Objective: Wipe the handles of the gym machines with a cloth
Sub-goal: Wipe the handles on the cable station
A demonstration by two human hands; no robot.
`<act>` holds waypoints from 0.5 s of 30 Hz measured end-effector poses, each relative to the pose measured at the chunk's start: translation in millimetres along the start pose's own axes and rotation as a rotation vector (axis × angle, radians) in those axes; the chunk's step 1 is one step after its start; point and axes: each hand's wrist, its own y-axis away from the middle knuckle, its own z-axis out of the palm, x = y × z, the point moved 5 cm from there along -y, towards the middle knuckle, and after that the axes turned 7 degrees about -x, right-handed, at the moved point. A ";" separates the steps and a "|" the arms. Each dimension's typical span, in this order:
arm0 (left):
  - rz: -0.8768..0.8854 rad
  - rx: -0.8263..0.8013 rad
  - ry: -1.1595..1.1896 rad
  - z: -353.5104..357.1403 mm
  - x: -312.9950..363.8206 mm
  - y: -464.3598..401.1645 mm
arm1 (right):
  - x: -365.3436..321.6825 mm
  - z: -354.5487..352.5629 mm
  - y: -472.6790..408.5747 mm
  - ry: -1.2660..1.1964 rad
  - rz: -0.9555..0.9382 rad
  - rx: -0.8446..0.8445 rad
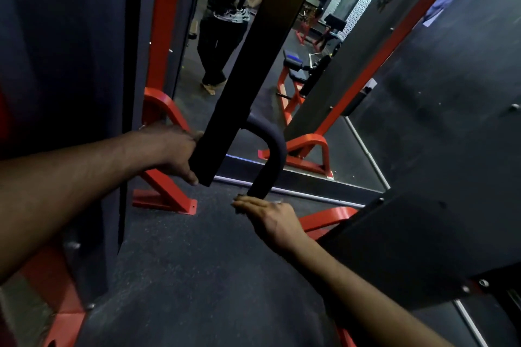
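A black flat bar (234, 87) of the machine slants down through the middle of the view. My left hand (174, 149) grips its lower end, thumb in front and fingers hidden behind it. A curved black padded handle (275, 155) bends out from the bar and runs down to the right. My right hand (270, 220) wraps around the handle's lower end, back of the hand toward me. Small grey scraps peek out at my fingertips and knuckles. Whether they are the cloth I cannot tell.
A wall mirror (310, 110) behind the machine reflects a standing person (225, 22) and red benches. Red frame legs (163, 191) are bolted to the dark rubber floor (197, 262) at left. A black panel (423, 248) juts in at right.
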 end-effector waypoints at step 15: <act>-0.026 -0.025 0.025 -2.8 2.1 3.3 | 6.8 -35.1 8.5 -0.563 0.505 0.922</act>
